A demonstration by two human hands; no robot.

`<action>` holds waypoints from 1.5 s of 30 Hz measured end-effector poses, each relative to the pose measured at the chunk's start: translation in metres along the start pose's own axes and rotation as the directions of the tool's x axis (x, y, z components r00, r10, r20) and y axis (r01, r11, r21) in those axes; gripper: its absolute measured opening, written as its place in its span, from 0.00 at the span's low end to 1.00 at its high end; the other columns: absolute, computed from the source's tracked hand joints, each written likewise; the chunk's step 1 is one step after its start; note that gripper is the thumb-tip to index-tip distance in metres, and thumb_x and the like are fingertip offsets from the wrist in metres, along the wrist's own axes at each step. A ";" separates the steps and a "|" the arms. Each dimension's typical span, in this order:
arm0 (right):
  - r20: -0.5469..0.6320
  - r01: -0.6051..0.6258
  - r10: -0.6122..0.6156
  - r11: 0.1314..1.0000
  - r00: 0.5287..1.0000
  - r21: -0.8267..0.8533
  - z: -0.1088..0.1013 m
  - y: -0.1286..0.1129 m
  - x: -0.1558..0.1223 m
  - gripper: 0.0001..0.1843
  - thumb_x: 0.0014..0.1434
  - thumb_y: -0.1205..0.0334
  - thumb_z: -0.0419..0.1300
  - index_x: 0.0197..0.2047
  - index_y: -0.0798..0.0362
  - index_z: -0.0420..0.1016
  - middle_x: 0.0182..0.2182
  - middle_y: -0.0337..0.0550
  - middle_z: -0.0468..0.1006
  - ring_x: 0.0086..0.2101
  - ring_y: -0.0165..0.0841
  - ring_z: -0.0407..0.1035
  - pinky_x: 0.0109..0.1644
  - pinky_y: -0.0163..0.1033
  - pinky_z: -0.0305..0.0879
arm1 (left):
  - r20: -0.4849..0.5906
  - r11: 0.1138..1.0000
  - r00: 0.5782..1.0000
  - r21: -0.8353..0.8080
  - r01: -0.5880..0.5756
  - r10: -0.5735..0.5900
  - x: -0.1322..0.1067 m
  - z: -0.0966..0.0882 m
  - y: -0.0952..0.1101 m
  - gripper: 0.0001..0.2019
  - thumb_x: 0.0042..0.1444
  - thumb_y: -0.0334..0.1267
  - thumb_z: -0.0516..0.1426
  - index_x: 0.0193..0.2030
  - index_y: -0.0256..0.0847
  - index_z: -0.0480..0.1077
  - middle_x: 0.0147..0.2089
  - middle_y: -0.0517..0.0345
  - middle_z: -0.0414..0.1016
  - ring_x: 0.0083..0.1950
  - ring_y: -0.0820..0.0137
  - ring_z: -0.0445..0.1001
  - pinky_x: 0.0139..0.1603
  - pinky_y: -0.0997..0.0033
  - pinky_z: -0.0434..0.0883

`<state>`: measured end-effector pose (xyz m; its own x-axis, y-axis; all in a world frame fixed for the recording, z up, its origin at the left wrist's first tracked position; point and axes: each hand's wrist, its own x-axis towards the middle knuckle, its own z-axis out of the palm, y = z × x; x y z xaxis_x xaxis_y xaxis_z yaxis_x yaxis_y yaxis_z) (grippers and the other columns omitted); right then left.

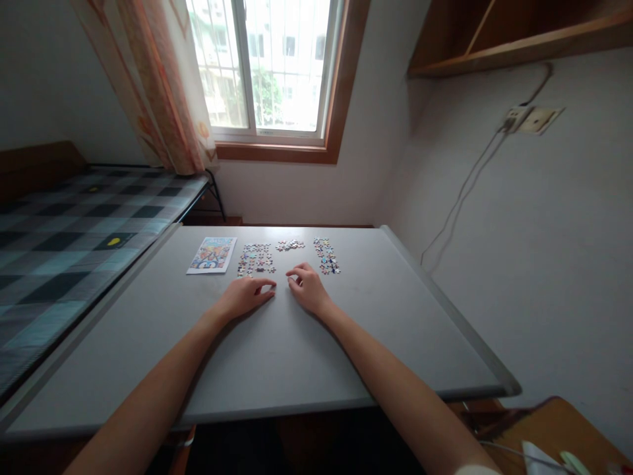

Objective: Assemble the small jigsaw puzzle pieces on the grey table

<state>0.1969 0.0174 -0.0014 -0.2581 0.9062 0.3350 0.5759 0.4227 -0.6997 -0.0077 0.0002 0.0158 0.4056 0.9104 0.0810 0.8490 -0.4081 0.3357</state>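
My left hand (246,295) rests on the grey table, its thumb and index finger apart with nothing visible between them. Just beyond it lies a block of loose jigsaw puzzle pieces (256,258) set out in rough rows. My right hand (308,289) is to the right, fingers bent and spread; I make out no piece in it. Past that hand, a narrower group of jigsaw pieces (326,256) forms a column. A small heap of pieces (290,245) sits between the two groups, farther back. Left of them is a printed picture card (212,255) with a colourful cartoon design.
The table (277,363) has a raised rim on its right side. A bed with a checked cover (113,204) stands at the left. Behind are a window (277,66) and a curtain (153,86). A wooden chair (564,429) is at the lower right.
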 end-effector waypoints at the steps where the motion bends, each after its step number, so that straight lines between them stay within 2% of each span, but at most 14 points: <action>1: 0.010 -0.025 0.026 0.998 1.000 -0.050 -0.001 0.000 0.004 0.13 0.58 0.66 0.55 0.43 0.56 0.76 0.43 0.45 0.70 0.28 0.24 0.66 0.43 0.34 0.64 | -0.001 1.000 1.000 -0.001 0.001 -0.001 0.000 0.000 0.000 0.18 0.58 0.51 0.51 0.50 0.51 0.74 0.25 0.61 0.71 0.26 0.72 0.67 0.29 0.75 0.57; 5: 0.023 -0.094 0.105 0.950 0.994 -0.299 -0.012 -0.006 0.023 0.16 0.59 0.63 0.53 0.50 0.54 0.74 0.51 0.48 0.68 0.39 0.32 0.70 0.49 0.37 0.63 | 0.000 1.000 1.000 -0.007 0.010 -0.010 0.000 0.001 0.000 0.18 0.58 0.51 0.52 0.50 0.52 0.73 0.25 0.62 0.72 0.26 0.72 0.67 0.29 0.75 0.56; 9: 0.035 -0.099 0.128 0.885 0.991 -0.455 -0.019 -0.012 0.043 0.17 0.61 0.62 0.50 0.52 0.53 0.72 0.54 0.49 0.68 0.44 0.38 0.70 0.48 0.40 0.64 | 0.001 1.000 1.000 -0.011 0.018 -0.018 0.000 0.001 0.001 0.18 0.58 0.51 0.51 0.51 0.52 0.73 0.25 0.62 0.71 0.27 0.73 0.67 0.29 0.74 0.57; 15: 0.086 -0.167 0.258 0.811 0.962 -0.561 -0.009 -0.003 0.063 0.20 0.60 0.65 0.50 0.55 0.56 0.68 0.60 0.55 0.62 0.48 0.42 0.69 0.48 0.41 0.65 | 0.008 1.000 1.000 -0.009 0.020 -0.020 0.000 0.000 0.002 0.18 0.58 0.50 0.51 0.51 0.51 0.73 0.25 0.62 0.71 0.27 0.72 0.67 0.29 0.74 0.56; 22: 0.059 -0.188 0.283 0.764 0.957 -0.617 -0.001 0.006 0.071 0.24 0.62 0.61 0.48 0.61 0.56 0.60 0.60 0.58 0.61 0.48 0.43 0.70 0.48 0.44 0.66 | 0.016 1.000 1.000 -0.010 0.022 -0.022 0.000 -0.001 0.003 0.18 0.58 0.50 0.51 0.51 0.51 0.73 0.26 0.61 0.72 0.27 0.72 0.67 0.29 0.75 0.56; 26: 0.058 -0.180 0.276 0.755 0.959 -0.630 0.000 0.004 0.067 0.24 0.62 0.63 0.47 0.61 0.56 0.58 0.59 0.58 0.63 0.48 0.43 0.69 0.48 0.45 0.65 | 0.022 1.000 1.000 -0.019 0.022 -0.022 0.000 -0.001 0.003 0.18 0.58 0.49 0.51 0.51 0.50 0.73 0.26 0.61 0.72 0.27 0.72 0.67 0.29 0.74 0.56; 31: 0.050 -0.169 0.262 0.747 0.964 -0.643 -0.001 -0.003 0.051 0.21 0.62 0.66 0.47 0.58 0.56 0.61 0.51 0.58 0.70 0.46 0.43 0.71 0.45 0.44 0.65 | 0.014 1.000 1.000 -0.026 0.016 -0.016 0.001 0.000 0.002 0.18 0.58 0.49 0.51 0.51 0.51 0.73 0.26 0.61 0.72 0.27 0.71 0.68 0.29 0.74 0.57; 36: 0.091 -0.126 0.235 0.765 0.968 -0.632 -0.011 -0.007 0.030 0.18 0.61 0.72 0.46 0.50 0.52 0.68 0.48 0.53 0.72 0.43 0.39 0.72 0.43 0.40 0.64 | 0.007 0.999 0.999 -0.028 0.037 -0.037 0.000 -0.001 0.004 0.18 0.57 0.49 0.52 0.51 0.49 0.73 0.27 0.60 0.73 0.28 0.72 0.68 0.30 0.75 0.57; 41: 0.061 -0.140 0.210 0.814 0.976 -0.563 -0.020 -0.007 0.012 0.17 0.62 0.66 0.50 0.52 0.46 0.70 0.45 0.47 0.75 0.41 0.38 0.71 0.41 0.38 0.63 | -0.002 0.999 0.999 -0.024 0.041 -0.041 0.000 0.000 0.005 0.18 0.57 0.49 0.52 0.50 0.50 0.74 0.27 0.60 0.73 0.28 0.71 0.68 0.30 0.74 0.57; 45: 0.013 -0.182 0.217 0.852 0.976 -0.491 -0.021 -0.003 0.002 0.16 0.60 0.63 0.55 0.52 0.47 0.71 0.44 0.45 0.74 0.42 0.36 0.71 0.42 0.37 0.62 | -0.006 0.999 0.999 -0.017 0.032 -0.032 0.001 0.002 0.003 0.18 0.58 0.50 0.51 0.51 0.51 0.73 0.26 0.61 0.72 0.27 0.72 0.67 0.29 0.74 0.56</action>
<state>0.2107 0.0179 0.0150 -0.1373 0.9764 0.1669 0.9188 0.1885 -0.3469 -0.0040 -0.0007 0.0151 0.3761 0.9235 0.0760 0.8555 -0.3776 0.3543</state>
